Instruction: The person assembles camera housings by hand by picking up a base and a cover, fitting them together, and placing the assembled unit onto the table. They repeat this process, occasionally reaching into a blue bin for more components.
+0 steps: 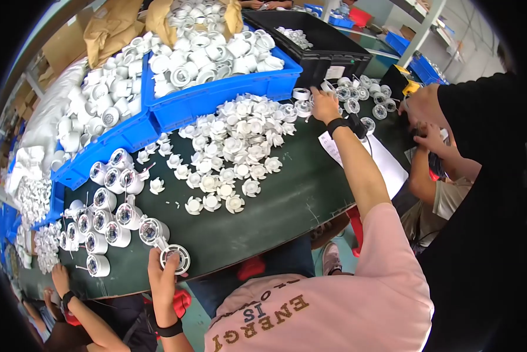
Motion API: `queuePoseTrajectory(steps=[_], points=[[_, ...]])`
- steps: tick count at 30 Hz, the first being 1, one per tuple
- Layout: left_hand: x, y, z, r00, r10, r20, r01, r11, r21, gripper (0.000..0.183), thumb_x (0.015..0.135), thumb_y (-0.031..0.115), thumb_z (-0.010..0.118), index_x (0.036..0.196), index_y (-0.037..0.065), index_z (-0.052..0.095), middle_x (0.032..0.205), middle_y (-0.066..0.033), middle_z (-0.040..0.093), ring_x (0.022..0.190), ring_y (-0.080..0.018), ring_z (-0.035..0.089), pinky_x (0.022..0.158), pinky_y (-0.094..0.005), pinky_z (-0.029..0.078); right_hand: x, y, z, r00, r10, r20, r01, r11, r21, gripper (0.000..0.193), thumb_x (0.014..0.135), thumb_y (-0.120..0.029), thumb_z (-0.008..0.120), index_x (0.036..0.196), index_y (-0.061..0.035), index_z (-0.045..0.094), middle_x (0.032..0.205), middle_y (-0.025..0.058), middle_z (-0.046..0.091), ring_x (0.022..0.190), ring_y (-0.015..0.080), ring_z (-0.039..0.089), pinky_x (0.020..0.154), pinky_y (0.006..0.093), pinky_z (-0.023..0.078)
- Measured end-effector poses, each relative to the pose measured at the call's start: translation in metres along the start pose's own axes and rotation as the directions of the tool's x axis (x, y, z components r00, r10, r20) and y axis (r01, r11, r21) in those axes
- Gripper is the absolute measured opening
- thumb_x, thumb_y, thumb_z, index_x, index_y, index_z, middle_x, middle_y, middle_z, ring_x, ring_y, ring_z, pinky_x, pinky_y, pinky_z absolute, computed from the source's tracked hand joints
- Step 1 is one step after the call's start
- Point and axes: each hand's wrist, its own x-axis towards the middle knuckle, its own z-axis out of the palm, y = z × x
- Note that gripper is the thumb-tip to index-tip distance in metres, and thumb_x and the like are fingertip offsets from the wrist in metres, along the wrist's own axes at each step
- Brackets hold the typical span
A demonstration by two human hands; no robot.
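Observation:
My left hand (162, 273) is closed on a white ring-shaped part (175, 259) with a clear round middle, near the table's front edge. Right beside it stands a white cylinder (153, 231) with a clear, shiny top; whether the two are joined I cannot tell. At the back, my right hand (326, 105) is stretched out with bent fingers among white-and-clear round parts (302, 109). A white round part (301, 94) sits just left of its fingertips. What lies under those fingers is hidden. Several similar white cylinders (118, 233) are grouped left of my left hand.
White fan-blade wheels (234, 146) lie heaped mid-table. Behind them, blue bins (222, 95) hold white housings; a black bin (339, 58) adjoins. A white paper (392, 170) lies under my right forearm. A co-worker's hand (61, 280) is at the left; another person's hands (430, 138) are at right.

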Motion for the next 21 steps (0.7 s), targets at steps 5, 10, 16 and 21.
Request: queuePoseTrajectory(steps=[5, 10, 16, 21], points=[[0.011, -0.018, -0.011, 0.982, 0.142, -0.121, -0.124, 0.981, 0.151, 0.032, 0.095, 0.025, 0.055, 0.116, 0.000, 0.058, 0.074, -0.0004, 0.060, 0.049, -0.0054, 0.053, 0.040, -0.0169, 0.035, -0.010, -0.006, -0.006, 0.993, -0.116, 0.025, 0.119, 0.962, -0.247, 0.046, 0.072, -0.020, 0.068, 0.117, -0.0160, 0.059, 0.108, 0.0127, 0.060, 0.107, 0.0317, 0.054, 0.088, 0.0502, 0.039], [0.021, -0.010, -0.015, 0.885, 0.421, -0.201, -0.293, 0.836, 0.463, 0.030, 0.092, 0.024, 0.060, 0.107, -0.002, 0.062, 0.081, -0.0067, 0.062, 0.057, -0.0136, 0.054, 0.050, -0.0270, 0.042, -0.067, -0.048, -0.064, 0.990, -0.043, -0.133, 0.094, 0.910, 0.403, 0.050, 0.081, -0.020, 0.069, 0.124, -0.0063, 0.049, 0.109, 0.0194, 0.061, 0.094, 0.0322, 0.064, 0.081, 0.0424, 0.047], [0.026, -0.009, 0.000, 0.762, 0.547, -0.347, -0.193, 0.703, 0.685, 0.032, 0.086, 0.018, 0.065, 0.110, -0.001, 0.057, 0.105, -0.0135, 0.058, 0.071, -0.0230, 0.055, 0.061, -0.0330, 0.043, -0.173, -0.106, -0.076, 0.924, -0.354, -0.149, 0.342, 0.583, 0.737, 0.042, 0.090, -0.017, 0.063, 0.128, -0.0036, 0.051, 0.116, 0.0148, 0.059, 0.102, 0.0233, 0.058, 0.086, 0.0338, 0.046], [-0.013, -0.013, 0.035, 0.558, 0.787, -0.262, -0.528, 0.580, 0.620, 0.040, 0.080, 0.002, 0.062, 0.118, -0.003, 0.051, 0.124, -0.0207, 0.045, 0.108, -0.0319, 0.047, 0.087, -0.0389, 0.041, -0.204, -0.098, -0.082, 0.940, -0.338, -0.054, 0.273, 0.645, 0.714, 0.040, 0.092, -0.013, 0.056, 0.131, -0.0040, 0.052, 0.117, 0.0135, 0.059, 0.105, 0.0240, 0.056, 0.090, 0.0319, 0.043]])
